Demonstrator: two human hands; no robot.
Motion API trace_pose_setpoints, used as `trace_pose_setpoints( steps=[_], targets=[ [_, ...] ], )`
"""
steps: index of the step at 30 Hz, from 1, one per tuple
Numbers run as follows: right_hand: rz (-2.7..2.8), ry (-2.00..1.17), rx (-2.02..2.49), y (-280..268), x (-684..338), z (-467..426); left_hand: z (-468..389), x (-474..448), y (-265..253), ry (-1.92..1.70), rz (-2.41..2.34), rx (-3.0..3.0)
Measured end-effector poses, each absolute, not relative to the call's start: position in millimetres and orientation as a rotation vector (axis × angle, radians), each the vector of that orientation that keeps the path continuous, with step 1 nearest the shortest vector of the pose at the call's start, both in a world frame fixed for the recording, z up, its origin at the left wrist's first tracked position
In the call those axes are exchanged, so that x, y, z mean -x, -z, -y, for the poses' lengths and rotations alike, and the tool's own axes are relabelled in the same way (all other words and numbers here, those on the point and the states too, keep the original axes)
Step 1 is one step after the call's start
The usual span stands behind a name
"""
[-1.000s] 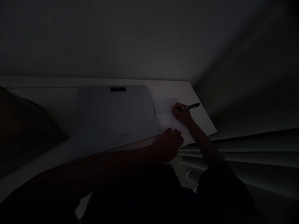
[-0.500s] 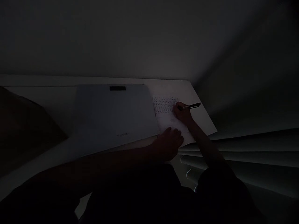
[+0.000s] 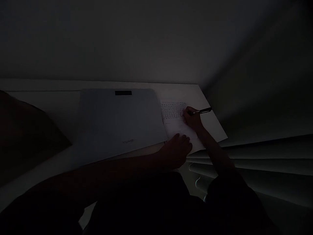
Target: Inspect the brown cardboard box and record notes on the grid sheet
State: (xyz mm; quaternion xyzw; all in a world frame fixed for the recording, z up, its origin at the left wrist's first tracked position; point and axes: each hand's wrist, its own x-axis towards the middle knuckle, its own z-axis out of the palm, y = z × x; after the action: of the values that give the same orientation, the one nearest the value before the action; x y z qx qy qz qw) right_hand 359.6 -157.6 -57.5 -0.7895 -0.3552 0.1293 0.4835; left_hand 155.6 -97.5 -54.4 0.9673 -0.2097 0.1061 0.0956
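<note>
A sheet of paper [image 3: 174, 125] lies on the white desk, its upper part covered with rows of dark handwriting. My right hand [image 3: 193, 118] is closed round a dark pen [image 3: 205, 110] and rests on the right side of the written rows. The pen's back end points right; its tip is hidden by my fingers. My left hand [image 3: 176, 150] lies palm down across the paper's lower edge, fingers stretched out and holding nothing. The view is very dark, so the writing cannot be read.
A large pale flat panel [image 3: 119, 119] with a black strip at its top edge lies left of the paper. The white desk [image 3: 210, 125] ends at the right beside dark folds of cloth [image 3: 269, 166]. A dark shape [image 3: 29, 137] stands at far left. A wall rises behind.
My right hand and the pen have shifted slightly to the right along the paper. My left hand has stayed in place.
</note>
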Motion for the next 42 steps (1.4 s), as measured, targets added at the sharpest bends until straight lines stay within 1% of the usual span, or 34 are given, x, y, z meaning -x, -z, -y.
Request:
trace_pose_setpoints(
  steps=[9,14,18,23,27,33,35,40,42],
  targets=[
    [0.995,-0.271,1.942,58.1,-362.7,159.3,98.3,-155.1,56.8,-0.327,0.606,-2.878],
    [0.946,-0.302,1.944,58.7,-361.8,157.0,98.4,-155.3,53.7,-0.269,0.606,-2.881],
    [0.940,-0.274,1.945,56.5,-359.6,156.1,99.0,-155.0,56.1,-0.318,0.598,-2.867],
    [0.965,-0.248,1.975,55.0,-358.9,156.0,98.2,-155.0,55.0,-0.284,0.609,-2.866],
    [0.870,-0.302,1.963,55.8,-359.1,155.8,98.1,-155.0,53.6,-0.298,0.596,-2.846],
    [0.875,-0.290,1.925,50.8,-356.3,155.4,97.6,-154.0,56.6,-0.310,0.624,-2.865],
    [0.784,-0.216,1.893,48.6,-360.7,156.0,97.2,-153.9,56.2,-0.321,0.624,-2.872],
    [0.699,0.154,1.869,41.0,-377.4,165.5,96.6,-154.0,52.8,-0.317,0.632,-2.864],
    [0.716,0.210,1.910,37.2,-379.0,170.9,96.5,-153.7,52.0,-0.323,0.630,-2.866]
  ],
)
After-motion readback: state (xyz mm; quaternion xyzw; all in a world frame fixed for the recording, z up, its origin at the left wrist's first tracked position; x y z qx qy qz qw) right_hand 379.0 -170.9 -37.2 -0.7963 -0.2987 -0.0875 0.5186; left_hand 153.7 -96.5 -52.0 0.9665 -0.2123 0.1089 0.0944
